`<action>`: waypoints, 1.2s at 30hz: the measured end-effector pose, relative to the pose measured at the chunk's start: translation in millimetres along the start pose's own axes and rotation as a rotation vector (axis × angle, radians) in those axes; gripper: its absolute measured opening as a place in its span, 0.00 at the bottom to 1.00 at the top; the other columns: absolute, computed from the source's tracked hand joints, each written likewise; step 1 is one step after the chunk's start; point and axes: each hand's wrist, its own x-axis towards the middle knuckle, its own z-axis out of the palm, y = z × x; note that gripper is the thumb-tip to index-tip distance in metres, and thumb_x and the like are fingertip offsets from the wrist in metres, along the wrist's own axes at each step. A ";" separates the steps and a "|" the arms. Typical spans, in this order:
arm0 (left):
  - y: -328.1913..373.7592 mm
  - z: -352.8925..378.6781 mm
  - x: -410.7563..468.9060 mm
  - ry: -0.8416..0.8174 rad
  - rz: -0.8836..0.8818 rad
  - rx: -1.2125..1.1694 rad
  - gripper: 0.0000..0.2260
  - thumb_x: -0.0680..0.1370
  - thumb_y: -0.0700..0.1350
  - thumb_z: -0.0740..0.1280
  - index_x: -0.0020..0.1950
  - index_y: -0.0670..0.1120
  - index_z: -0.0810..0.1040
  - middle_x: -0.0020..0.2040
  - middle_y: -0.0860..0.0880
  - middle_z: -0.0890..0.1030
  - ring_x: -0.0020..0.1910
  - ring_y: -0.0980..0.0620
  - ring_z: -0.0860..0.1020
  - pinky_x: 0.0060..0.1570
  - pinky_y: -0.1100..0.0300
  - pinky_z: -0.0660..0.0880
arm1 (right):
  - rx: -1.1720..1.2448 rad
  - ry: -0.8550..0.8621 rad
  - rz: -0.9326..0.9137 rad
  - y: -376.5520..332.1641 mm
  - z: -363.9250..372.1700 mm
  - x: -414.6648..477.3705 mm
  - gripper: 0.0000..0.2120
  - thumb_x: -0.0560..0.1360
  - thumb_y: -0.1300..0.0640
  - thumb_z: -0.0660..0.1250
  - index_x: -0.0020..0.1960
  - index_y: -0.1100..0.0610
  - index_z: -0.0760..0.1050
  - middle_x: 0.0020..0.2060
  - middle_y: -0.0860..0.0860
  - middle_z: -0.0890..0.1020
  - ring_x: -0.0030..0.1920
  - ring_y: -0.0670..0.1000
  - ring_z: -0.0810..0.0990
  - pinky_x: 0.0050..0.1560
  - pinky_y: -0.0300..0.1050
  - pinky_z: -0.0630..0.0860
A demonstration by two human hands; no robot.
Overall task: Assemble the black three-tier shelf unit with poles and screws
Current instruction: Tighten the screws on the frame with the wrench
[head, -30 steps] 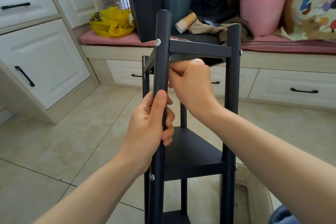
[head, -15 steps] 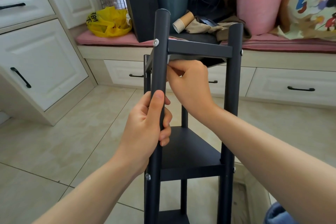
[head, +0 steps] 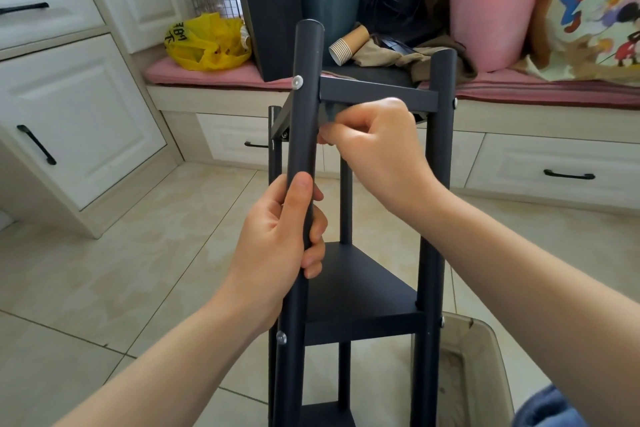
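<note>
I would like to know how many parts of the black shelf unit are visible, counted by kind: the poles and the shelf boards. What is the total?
Black round metal poles: 4
Black flat shelf boards: 3
Total: 7

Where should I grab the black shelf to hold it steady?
Wrap your hand round the left front pole, on the bare stretch between top tier and middle tier, from the front. It's slim, round, upright; the left hand grips there.
</note>
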 end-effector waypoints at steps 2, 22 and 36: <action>-0.3 -0.3 -0.2 0.000 0.003 0.003 0.18 0.74 0.64 0.63 0.44 0.49 0.75 0.31 0.49 0.70 0.22 0.54 0.65 0.23 0.63 0.66 | -0.030 0.005 -0.017 -0.1 0.1 -0.8 0.15 0.76 0.62 0.67 0.33 0.67 0.80 0.27 0.60 0.78 0.31 0.55 0.76 0.38 0.48 0.76; 0.5 3.0 0.2 0.000 -0.004 -0.018 0.19 0.73 0.64 0.63 0.44 0.48 0.74 0.30 0.49 0.68 0.22 0.55 0.63 0.21 0.63 0.64 | -0.067 0.210 -0.060 16.5 45.3 -1.3 0.14 0.79 0.58 0.65 0.38 0.62 0.82 0.31 0.55 0.83 0.34 0.59 0.79 0.39 0.54 0.76; -1.1 5.1 3.5 0.001 -0.001 -0.010 0.18 0.74 0.64 0.63 0.44 0.48 0.74 0.30 0.49 0.69 0.22 0.55 0.64 0.22 0.64 0.65 | -0.087 0.124 0.030 17.5 23.6 -6.0 0.21 0.79 0.60 0.65 0.28 0.55 0.67 0.20 0.45 0.65 0.26 0.48 0.64 0.30 0.40 0.61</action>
